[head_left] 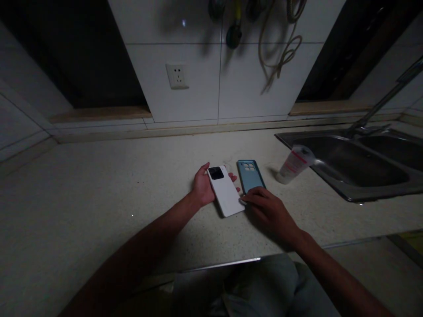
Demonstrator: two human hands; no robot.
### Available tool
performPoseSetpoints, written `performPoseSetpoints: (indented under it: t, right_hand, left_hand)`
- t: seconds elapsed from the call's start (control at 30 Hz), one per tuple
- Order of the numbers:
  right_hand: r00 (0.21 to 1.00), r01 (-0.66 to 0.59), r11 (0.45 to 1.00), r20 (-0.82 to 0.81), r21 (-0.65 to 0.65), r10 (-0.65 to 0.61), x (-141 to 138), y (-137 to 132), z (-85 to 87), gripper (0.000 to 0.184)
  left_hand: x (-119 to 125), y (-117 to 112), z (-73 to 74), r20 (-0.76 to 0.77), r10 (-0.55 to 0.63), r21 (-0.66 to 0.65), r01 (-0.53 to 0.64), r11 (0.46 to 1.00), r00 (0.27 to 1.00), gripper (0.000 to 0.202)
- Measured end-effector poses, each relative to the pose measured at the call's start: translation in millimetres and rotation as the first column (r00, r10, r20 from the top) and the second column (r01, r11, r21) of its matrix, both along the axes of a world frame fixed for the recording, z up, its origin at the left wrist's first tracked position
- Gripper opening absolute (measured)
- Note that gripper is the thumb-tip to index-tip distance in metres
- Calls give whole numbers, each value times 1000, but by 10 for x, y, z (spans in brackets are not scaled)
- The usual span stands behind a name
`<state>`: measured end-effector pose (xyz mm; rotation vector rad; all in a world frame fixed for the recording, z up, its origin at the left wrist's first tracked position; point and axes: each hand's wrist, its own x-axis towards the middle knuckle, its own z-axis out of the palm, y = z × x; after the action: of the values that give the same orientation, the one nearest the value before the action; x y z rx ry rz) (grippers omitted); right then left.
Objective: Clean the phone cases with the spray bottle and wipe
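A white smartphone [227,193] lies back up in my left hand [203,187], its black camera block toward the wall. My left thumb rests along one long side and the fingertips show past the other. My right hand [267,209] is at the phone's lower right edge, thumb and fingers pinched together. A small pale thing seems to be at those fingertips, too small to name. Just beyond my right hand, a teal phone case [251,175] with camera cutouts lies on the countertop, its near end partly hidden by that hand.
A clear plastic cup [295,164] with red print stands tilted-looking right of the case. Farther right is a steel double sink [346,193] with a faucet [380,103]. A wall socket [176,76] and a hanging cord [280,61] are on the tiled wall behind the pale countertop [132,185].
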<state>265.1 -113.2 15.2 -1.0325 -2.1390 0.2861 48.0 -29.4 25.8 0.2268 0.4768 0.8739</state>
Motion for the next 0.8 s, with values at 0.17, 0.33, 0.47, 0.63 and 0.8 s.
performPoseSetpoints:
  t: [0.17, 0.33, 0.47, 0.63, 0.8]
  right_hand:
    - [993, -44, 999, -110, 6, 45, -241, -109, 66, 25]
    - [1000, -17, 992, 6, 124, 17, -376, -222, 58, 38]
    - [997, 71, 977, 15, 201, -76, -388, -227, 31, 30]
    - [877, 271, 957, -382, -104, -290, -392, -188, 139, 22]
    - [506, 18, 818, -700, -576, -504, -472, -147, 192, 38]
  left_hand:
    - [21, -5, -7, -95, 23, -10, -25, 1000, 995, 53]
    - [47, -9, -33, -116, 31, 14, -30, 999, 993, 58]
    - [23, -15, -18, -101, 18, 33, -15, 999, 995, 62]
    - [-2, -15, 7, -26, -59, 144, 62, 988, 998, 52]
    - [13, 30, -54, -27, 19, 177, -14, 984, 999, 27]
